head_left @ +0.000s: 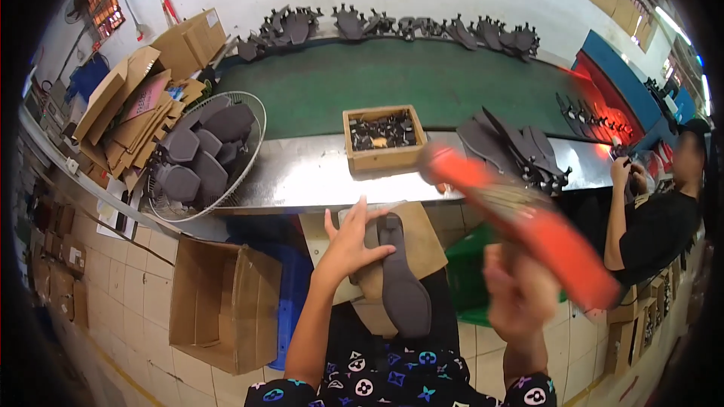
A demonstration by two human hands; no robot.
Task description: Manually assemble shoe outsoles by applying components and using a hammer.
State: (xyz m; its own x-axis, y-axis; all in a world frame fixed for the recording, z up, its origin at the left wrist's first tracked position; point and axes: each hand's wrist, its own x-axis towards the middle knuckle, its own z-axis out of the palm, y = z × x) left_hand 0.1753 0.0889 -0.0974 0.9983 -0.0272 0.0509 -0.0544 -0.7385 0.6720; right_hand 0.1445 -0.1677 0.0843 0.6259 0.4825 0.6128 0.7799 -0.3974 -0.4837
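A dark grey shoe sole (404, 286) lies lengthwise in front of me, its narrower end on a tan board (422, 237). My left hand (352, 243) rests at that end with fingers spread, the thumb touching the sole's edge. Raised at the right, my right hand (520, 286) is closed round what looks like a red hammer (528, 222), blurred by motion. Its handle is mostly hidden by the head and my fingers. Ahead of my left hand, a wooden box (386, 160) of small black parts stands on the metal edge of the bench.
A wire basket (260, 136) of grey soles is at left, beside stacked cardboard (143, 117). More soles (501, 143) lie right of the box; others line the far edge of the green belt (317, 94). A carton (226, 301) stands lower left. A co-worker (648, 218) sits at right.
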